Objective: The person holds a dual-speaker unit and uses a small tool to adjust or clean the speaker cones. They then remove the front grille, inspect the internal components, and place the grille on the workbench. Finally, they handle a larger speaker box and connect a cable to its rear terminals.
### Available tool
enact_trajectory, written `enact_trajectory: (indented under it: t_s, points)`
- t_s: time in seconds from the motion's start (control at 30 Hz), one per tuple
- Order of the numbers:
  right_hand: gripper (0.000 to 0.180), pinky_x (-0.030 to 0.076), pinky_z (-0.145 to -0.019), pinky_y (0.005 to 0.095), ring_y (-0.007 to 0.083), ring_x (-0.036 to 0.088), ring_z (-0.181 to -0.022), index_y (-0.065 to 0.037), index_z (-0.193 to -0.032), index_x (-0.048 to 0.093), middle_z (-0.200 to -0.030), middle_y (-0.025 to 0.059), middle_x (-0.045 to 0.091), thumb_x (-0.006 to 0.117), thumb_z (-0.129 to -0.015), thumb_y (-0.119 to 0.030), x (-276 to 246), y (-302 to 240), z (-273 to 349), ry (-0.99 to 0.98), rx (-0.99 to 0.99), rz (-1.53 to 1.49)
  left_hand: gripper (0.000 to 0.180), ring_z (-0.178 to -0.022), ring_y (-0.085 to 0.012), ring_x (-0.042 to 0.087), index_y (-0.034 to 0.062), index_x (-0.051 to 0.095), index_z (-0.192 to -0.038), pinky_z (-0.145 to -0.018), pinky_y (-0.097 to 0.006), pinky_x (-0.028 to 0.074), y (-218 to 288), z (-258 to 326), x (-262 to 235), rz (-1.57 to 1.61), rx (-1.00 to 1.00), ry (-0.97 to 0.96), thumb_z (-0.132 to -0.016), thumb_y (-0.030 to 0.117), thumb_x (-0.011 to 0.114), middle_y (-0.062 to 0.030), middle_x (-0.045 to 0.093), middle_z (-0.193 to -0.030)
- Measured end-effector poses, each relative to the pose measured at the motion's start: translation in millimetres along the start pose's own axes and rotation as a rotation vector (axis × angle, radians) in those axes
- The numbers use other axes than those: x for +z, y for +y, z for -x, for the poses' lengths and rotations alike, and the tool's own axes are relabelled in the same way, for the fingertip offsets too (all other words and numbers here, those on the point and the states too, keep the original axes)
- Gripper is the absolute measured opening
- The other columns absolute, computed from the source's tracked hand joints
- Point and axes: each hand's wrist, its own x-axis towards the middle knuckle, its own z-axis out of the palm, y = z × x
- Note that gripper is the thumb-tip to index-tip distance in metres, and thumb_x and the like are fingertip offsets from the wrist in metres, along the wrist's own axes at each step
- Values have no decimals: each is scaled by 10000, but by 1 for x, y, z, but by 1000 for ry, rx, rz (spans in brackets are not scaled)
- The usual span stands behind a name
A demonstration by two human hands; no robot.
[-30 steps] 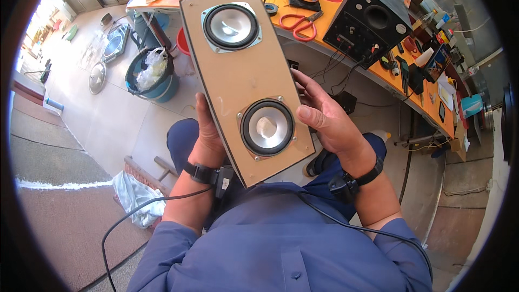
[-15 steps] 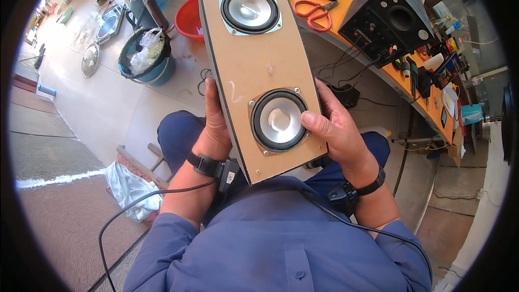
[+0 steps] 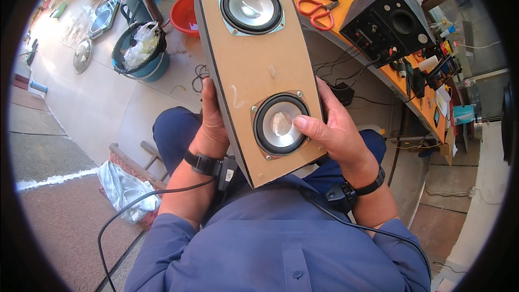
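Note:
Between my two hands I hold a speaker box (image 3: 258,70) above my lap, its tan front panel facing up toward me. An upper speaker driver (image 3: 251,8) with a silvery cone sits at the far end. The lower driver (image 3: 281,123), at the end nearer me, has a pale worn patch at its centre. My left hand (image 3: 212,116) grips the box's left side, thumb along the edge and fingers hidden beneath. On the right side, my right hand (image 3: 338,130) clasps the box, its thumb laid over the front by the lower driver's rim.
An orange workbench (image 3: 389,78) runs along the right, bearing a black speaker (image 3: 386,19) with cables and red-handled scissors (image 3: 318,13). To the left stand a lined blue bucket (image 3: 141,57) and a red basin (image 3: 185,15). A cloth (image 3: 127,189) hangs over a low stool.
The speaker box has tilted slightly, and more of its dark left side shows. My right thumb has slid a little left toward the lower driver's cone. Both hands keep their hold.

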Motion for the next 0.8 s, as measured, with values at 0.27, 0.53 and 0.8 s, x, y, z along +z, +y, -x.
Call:
enact_trajectory:
  t_s: [0.27, 0.53, 0.8]
  points:
    - [940, 361, -1188, 399, 264, 450, -1428, 32, -1604, 300, -1528, 196, 477, 814, -902, -322, 4, -16, -3, 13, -66, 41, 1067, -1391, -346, 525, 67, 393, -1573, -1161, -499, 450, 10, 4, 9, -73, 11, 19, -844, 808, 630, -178, 508, -1539]
    - [870, 443, -1112, 385, 238, 555, -1303, 59, -1560, 336, -1401, 200, 565, 771, -930, -354, -9, -68, -57, -110, -155, -79, 1120, -1393, -329, 527, 50, 398, -1570, -1161, -490, 448, 12, 10, 26, -194, -25, -54, -809, 833, 648, -178, 513, -1536]
    - [761, 491, -1051, 348, 200, 598, -1229, 56, -1494, 391, -1324, 150, 611, 783, -922, -257, 2, -74, -79, -78, -95, -125, 1100, -1371, -317, 555, 47, 407, -1566, -1147, -478, 468, 10, 14, 23, -77, -53, -72, -799, 765, 733, -177, 538, -1515]
